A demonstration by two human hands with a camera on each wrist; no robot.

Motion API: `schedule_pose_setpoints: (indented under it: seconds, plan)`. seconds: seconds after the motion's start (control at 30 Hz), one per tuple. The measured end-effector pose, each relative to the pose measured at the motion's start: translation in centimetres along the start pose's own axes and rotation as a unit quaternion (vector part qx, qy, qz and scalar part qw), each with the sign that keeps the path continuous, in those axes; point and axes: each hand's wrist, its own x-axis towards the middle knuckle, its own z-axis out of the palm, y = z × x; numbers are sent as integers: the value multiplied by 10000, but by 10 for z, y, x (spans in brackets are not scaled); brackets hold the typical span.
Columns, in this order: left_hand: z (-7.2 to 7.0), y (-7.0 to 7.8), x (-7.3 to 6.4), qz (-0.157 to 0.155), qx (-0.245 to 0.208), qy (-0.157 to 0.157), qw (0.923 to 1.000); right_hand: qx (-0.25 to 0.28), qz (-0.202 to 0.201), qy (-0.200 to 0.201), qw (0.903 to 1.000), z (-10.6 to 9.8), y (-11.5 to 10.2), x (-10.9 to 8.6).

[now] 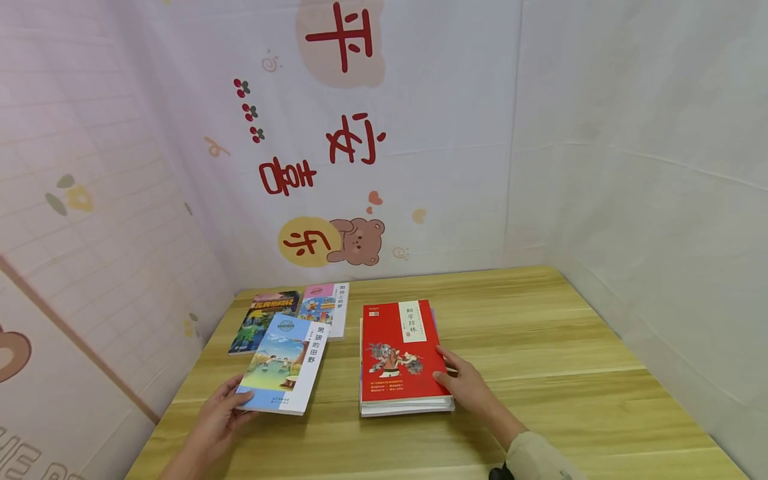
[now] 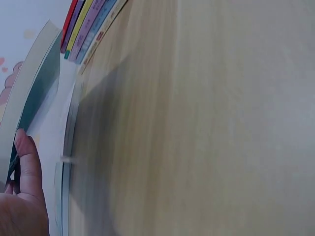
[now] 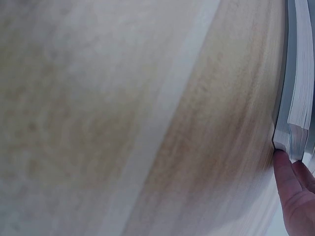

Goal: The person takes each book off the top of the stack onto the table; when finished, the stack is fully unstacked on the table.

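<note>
My left hand [image 1: 219, 410] holds a thin paperback [image 1: 281, 363] by its lower left corner, thumb on the blue cover with two bathers. The left wrist view shows this book [image 2: 37, 73] tilted and raised above the table. My right hand [image 1: 474, 390] rests against the right side of a book stack, topped by a red book [image 1: 387, 360] with a white title strip. In the right wrist view its fingertips touch the edges of the stacked books [image 3: 298, 88]; fingers beneath are partly hidden.
Behind the held book lie a green-and-dark comic-style book [image 1: 255, 333] and a pink-and-white book [image 1: 336, 320], both partly covered from view. The wooden table [image 1: 540, 347] meets a printed cloth backdrop [image 1: 444, 167] at the back and a pale cloth wall [image 1: 672, 233] on the right.
</note>
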Motion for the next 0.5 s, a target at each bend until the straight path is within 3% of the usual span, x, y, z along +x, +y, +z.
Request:
schedule_pose_setpoints:
  seconds: [0.33, 0.5]
  plan:
    - [-44, -4, -15, -473, 77, 225, 9986, -47, 8, 11, 10000, 0, 2, 1]
    - [-67, -10, -17, -643, 42, 149, 9978, -43, -20, -10, 10000, -1, 1, 2]
